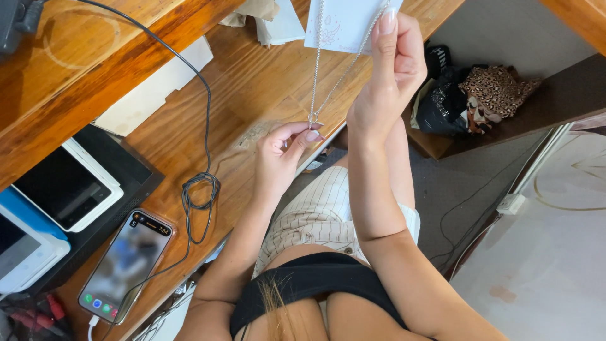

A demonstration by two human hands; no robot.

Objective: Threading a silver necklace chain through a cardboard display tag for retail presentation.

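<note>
Right hand [391, 69] holds card [344, 22] past desk edge [328, 142]; left hand [281, 155] pinches chain [314, 88].

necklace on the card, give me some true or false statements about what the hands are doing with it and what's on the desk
1. The right hand holds up a white card. True.
2. The left hand pinches the low end of the silver necklace. True.
3. The necklace lies flat on the desk. False: it hangs from the card.
4. The phone has a dark screen. False: it is lit.
5. A black cable is coiled beside the phone. True.
</note>
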